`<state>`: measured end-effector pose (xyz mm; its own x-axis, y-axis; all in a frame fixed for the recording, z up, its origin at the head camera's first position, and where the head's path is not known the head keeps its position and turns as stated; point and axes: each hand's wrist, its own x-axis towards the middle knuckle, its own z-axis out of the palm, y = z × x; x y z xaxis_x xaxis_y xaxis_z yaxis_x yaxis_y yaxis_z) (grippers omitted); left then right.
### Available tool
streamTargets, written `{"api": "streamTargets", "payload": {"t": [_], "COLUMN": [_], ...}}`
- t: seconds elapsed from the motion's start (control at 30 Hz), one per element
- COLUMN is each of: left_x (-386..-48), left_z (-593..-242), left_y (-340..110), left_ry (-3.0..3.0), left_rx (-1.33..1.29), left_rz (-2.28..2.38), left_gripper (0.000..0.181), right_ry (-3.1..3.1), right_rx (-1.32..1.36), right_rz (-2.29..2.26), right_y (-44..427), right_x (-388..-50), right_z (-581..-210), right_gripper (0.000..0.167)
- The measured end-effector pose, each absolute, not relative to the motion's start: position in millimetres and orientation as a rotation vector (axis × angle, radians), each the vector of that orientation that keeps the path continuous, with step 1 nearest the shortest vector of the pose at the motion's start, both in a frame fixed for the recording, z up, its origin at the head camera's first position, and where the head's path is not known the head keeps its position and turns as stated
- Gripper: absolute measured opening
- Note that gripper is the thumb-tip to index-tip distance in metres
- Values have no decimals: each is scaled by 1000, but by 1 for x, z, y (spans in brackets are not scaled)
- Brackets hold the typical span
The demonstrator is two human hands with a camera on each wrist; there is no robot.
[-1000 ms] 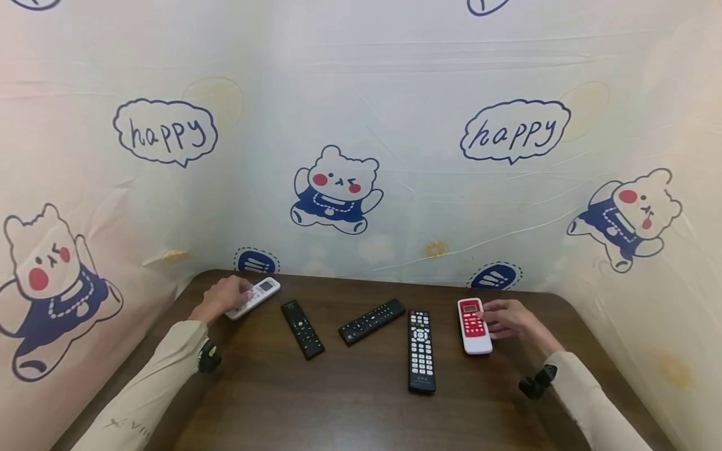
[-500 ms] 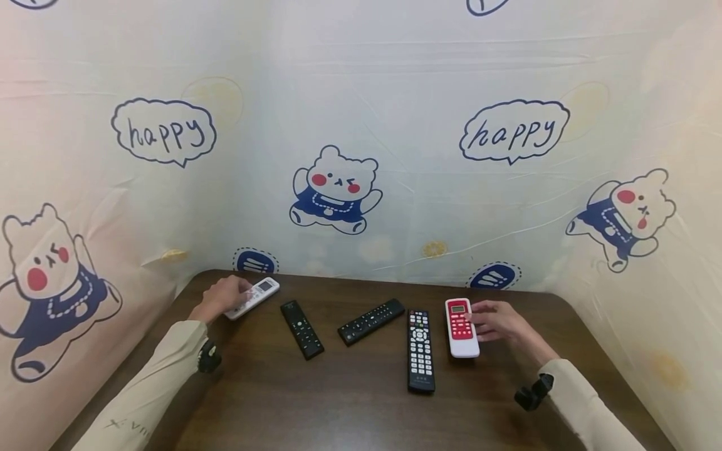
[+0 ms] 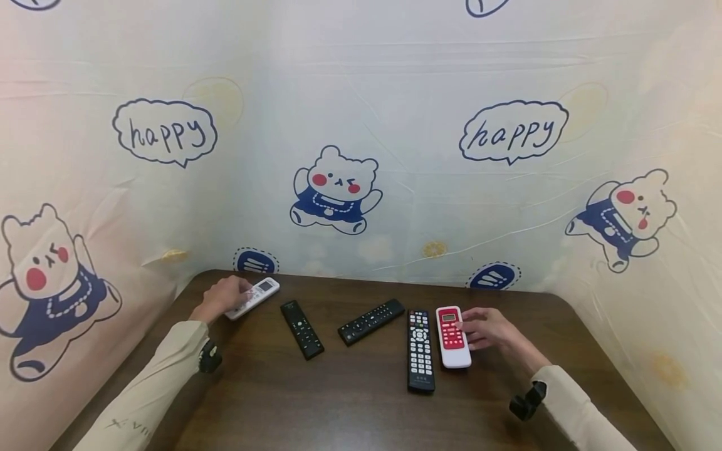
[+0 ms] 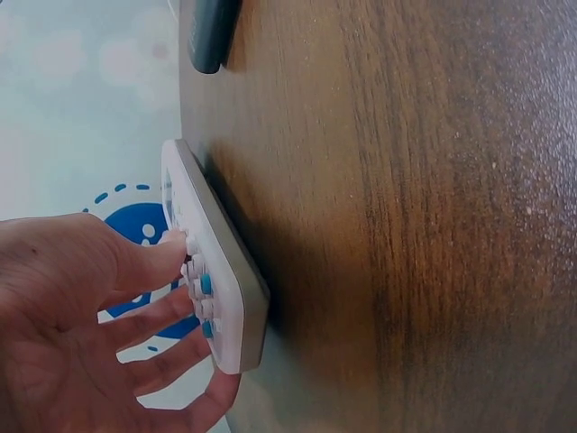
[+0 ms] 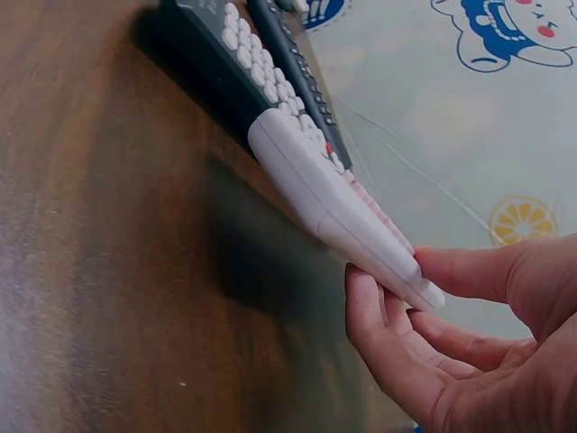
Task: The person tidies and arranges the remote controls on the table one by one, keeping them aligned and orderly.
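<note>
At the back left, the left hand (image 3: pixel 222 297) grips a white remote (image 3: pixel 264 289) lying slantwise. In the left wrist view its thumb presses the button face of the white remote (image 4: pixel 236 311), and the fingers reach along the far side. The right hand (image 3: pixel 496 332) pinches a red-and-white remote (image 3: pixel 453 336) by its right side, just right of a long black remote with white buttons (image 3: pixel 420 351). The right wrist view shows the red-and-white remote (image 5: pixel 315 194) between thumb and fingers, apparently raised off the table, a shadow beneath it.
Two more black remotes lie on the brown table (image 3: pixel 338 413): one left of centre (image 3: pixel 302 329), one slanted near the middle (image 3: pixel 371 321). A printed curtain (image 3: pixel 423 156) stands behind the table and along both sides.
The right hand has moved left and slightly nearer with the red-and-white remote, bringing it beside the long black remote. The left hand and its white remote have stayed in place.
</note>
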<state>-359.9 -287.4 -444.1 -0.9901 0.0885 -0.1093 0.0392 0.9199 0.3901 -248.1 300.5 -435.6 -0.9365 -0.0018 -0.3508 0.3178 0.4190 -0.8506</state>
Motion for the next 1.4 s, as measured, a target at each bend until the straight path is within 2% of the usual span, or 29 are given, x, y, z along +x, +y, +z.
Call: {"api": "streamTargets", "payload": {"t": [0.5, 0.77, 1.4], "left_x": [-358, -358, -354], "left_z": [-445, -439, -431], "left_y": [-284, -283, -289], "left_ry": [2940, 2931, 2888], "left_rx": [89, 102, 155], "left_rz": [603, 591, 580], "left_gripper": [37, 39, 48], "right_ry": [2331, 2331, 2312], "right_rx": [340, 363, 361], "right_rz": [-1471, -1420, -1403], "right_y": [296, 292, 289], "right_x": [-248, -250, -251], "right_z": [-448, -443, -441], "right_gripper": [44, 46, 40]}}
